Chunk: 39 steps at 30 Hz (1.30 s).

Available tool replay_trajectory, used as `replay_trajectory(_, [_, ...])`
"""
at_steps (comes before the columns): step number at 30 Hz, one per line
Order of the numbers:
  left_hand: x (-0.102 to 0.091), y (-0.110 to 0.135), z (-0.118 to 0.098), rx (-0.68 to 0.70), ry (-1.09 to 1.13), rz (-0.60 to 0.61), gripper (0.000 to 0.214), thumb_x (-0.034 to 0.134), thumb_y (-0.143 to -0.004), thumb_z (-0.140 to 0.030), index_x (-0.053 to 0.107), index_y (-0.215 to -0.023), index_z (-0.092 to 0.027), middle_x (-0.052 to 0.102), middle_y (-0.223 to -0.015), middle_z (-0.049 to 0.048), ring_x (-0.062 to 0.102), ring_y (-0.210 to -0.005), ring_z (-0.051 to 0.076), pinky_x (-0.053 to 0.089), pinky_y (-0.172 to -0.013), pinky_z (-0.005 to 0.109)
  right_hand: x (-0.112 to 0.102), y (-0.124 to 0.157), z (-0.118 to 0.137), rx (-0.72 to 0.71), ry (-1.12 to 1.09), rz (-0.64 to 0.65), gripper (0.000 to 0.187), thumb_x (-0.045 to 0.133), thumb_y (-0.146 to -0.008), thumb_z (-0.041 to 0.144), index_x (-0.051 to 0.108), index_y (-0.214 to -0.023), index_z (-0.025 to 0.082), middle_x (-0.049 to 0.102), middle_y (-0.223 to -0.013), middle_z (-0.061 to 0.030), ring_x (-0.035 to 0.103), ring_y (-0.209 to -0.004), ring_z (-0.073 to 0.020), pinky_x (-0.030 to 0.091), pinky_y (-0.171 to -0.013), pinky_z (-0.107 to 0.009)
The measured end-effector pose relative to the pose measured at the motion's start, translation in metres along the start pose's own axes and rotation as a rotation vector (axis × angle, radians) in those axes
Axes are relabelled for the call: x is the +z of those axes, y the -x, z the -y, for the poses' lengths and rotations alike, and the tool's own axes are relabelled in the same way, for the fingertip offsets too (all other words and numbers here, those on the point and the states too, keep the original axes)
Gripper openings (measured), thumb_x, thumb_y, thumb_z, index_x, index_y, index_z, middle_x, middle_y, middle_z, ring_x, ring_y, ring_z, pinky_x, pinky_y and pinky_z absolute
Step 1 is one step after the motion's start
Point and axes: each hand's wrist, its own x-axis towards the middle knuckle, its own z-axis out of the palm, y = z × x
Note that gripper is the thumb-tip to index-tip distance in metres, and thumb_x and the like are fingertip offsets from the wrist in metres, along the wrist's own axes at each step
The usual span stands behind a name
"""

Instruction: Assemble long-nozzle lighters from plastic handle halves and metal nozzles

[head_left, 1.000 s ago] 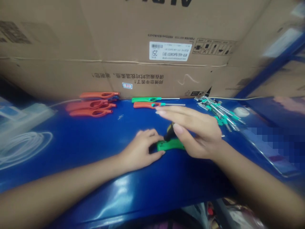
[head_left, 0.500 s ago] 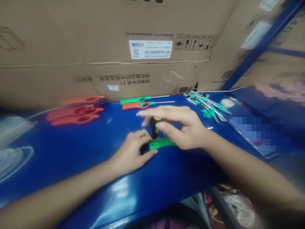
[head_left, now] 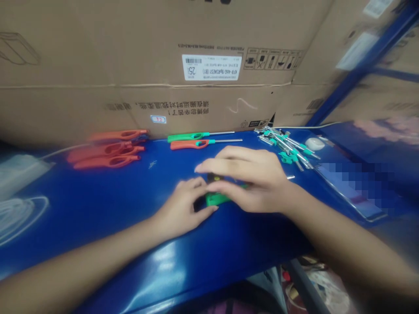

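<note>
On the blue table, my left hand (head_left: 186, 205) grips the handle end of a green lighter (head_left: 216, 199), with its thumb along the near side. My right hand (head_left: 252, 179) is over the same lighter, its fingers and thumb curled around a short black-and-yellow screwdriver (head_left: 214, 177). Most of the screwdriver and its tip are hidden by my fingers. The lighter's far part is under my right hand, and a metal tube end (head_left: 290, 177) shows just beyond it.
Behind my hands lie a green-handled lighter (head_left: 185, 138) and an orange-handled lighter (head_left: 186, 144). Orange handles (head_left: 108, 162) are piled left; metal tubes with teal parts (head_left: 288, 146) lie right. A phone-like flat object (head_left: 353, 196) is farther right. A cardboard box (head_left: 131, 52) stands behind.
My right hand has come down slightly over the green lighter, and the screwdriver now shows less and lower between the fingers. My left hand stays on the lighter. The view has shifted slightly.
</note>
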Motion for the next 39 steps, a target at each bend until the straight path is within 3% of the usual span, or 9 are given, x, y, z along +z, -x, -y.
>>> replay_trajectory(3, [0.0,0.0,-0.001,-0.013,-0.011,0.002,0.026,0.064,-0.092,-0.038,0.067,-0.112,-0.023,0.066,-0.109,0.007,0.06,-0.101,0.027,0.046,-0.087,0.044,0.003,0.002,0.0,-0.007,0.159,-0.049,0.022,0.063,-0.096,0.034,0.071,-0.109,0.019,0.072,-0.087,-0.0019,0.068,-0.077,-0.011,0.053,-0.067,-0.021])
replay_trajectory(8, [0.0,0.0,-0.001,0.024,0.009,-0.007,0.024,0.066,-0.091,-0.036,0.067,-0.113,-0.026,0.066,-0.114,0.0054,0.058,-0.11,0.028,0.044,-0.094,0.046,0.003,-0.002,0.0,0.072,-0.124,0.06,0.033,0.04,-0.103,0.017,0.062,-0.128,0.014,0.071,-0.116,-0.0108,0.064,-0.111,-0.017,0.054,-0.093,-0.033])
replay_trajectory(11, [0.0,0.0,-0.001,0.003,0.024,-0.015,0.023,0.067,-0.09,-0.037,0.067,-0.108,-0.023,0.065,-0.112,0.006,0.059,-0.107,0.027,0.045,-0.091,0.045,0.004,-0.003,0.001,0.048,-0.181,0.022,0.02,0.054,-0.1,0.022,0.068,-0.112,0.015,0.072,-0.1,-0.0074,0.067,-0.092,-0.0148,0.056,-0.085,-0.03])
replay_trajectory(14, [0.001,0.0,0.0,-0.021,0.007,-0.003,0.023,0.066,-0.091,-0.038,0.068,-0.108,-0.023,0.065,-0.107,0.0061,0.059,-0.102,0.027,0.046,-0.087,0.044,0.007,-0.001,0.001,0.037,-0.014,-0.074,0.017,0.07,-0.092,0.031,0.071,-0.102,0.018,0.069,-0.081,-0.0014,0.063,-0.073,-0.012,0.056,-0.07,-0.024])
replay_trajectory(20, [-0.001,0.0,0.0,0.017,0.015,-0.017,0.022,0.067,-0.09,-0.036,0.068,-0.108,-0.024,0.065,-0.115,0.0065,0.059,-0.111,0.029,0.045,-0.096,0.046,0.005,-0.001,0.002,0.059,-0.188,0.031,0.027,0.046,-0.101,0.017,0.066,-0.118,0.014,0.069,-0.119,-0.0119,0.064,-0.116,-0.019,0.053,-0.098,-0.035])
replay_trajectory(23, [-0.002,0.0,-0.002,0.007,0.028,-0.02,0.023,0.068,-0.089,-0.036,0.067,-0.11,-0.024,0.065,-0.115,0.0068,0.059,-0.111,0.03,0.046,-0.093,0.047,0.006,-0.002,0.003,0.034,-0.188,0.011,0.021,0.054,-0.099,0.019,0.068,-0.114,0.016,0.073,-0.102,-0.0069,0.068,-0.094,-0.0149,0.057,-0.085,-0.029])
replay_trajectory(27, [-0.003,-0.001,-0.003,-0.027,0.048,0.01,0.028,0.067,-0.09,-0.035,0.066,-0.115,-0.023,0.065,-0.114,0.0079,0.06,-0.107,0.028,0.048,-0.092,0.046,0.01,0.001,0.004,0.023,0.071,-0.109,0.018,0.068,-0.092,0.033,0.073,-0.103,0.019,0.068,-0.08,-0.0016,0.062,-0.067,-0.011,0.053,-0.062,-0.022])
replay_trajectory(33, [-0.001,-0.001,-0.001,0.007,0.024,-0.014,0.028,0.068,-0.088,-0.034,0.067,-0.114,-0.024,0.066,-0.118,0.0079,0.059,-0.113,0.03,0.047,-0.097,0.05,0.007,-0.001,0.006,0.041,-0.185,0.052,0.032,0.044,-0.1,0.016,0.063,-0.126,0.015,0.073,-0.113,-0.0095,0.067,-0.107,-0.0166,0.056,-0.091,-0.032])
replay_trajectory(39, [0.0,-0.001,-0.001,-0.012,0.103,-0.002,0.026,0.067,-0.089,-0.033,0.067,-0.113,-0.022,0.064,-0.126,0.0093,0.057,-0.122,0.031,0.051,-0.095,0.048,0.009,-0.001,0.01,0.042,-0.083,0.047,0.024,0.052,-0.097,0.016,0.069,-0.113,0.018,0.073,-0.102,-0.0063,0.069,-0.088,-0.0129,0.056,-0.075,-0.024])
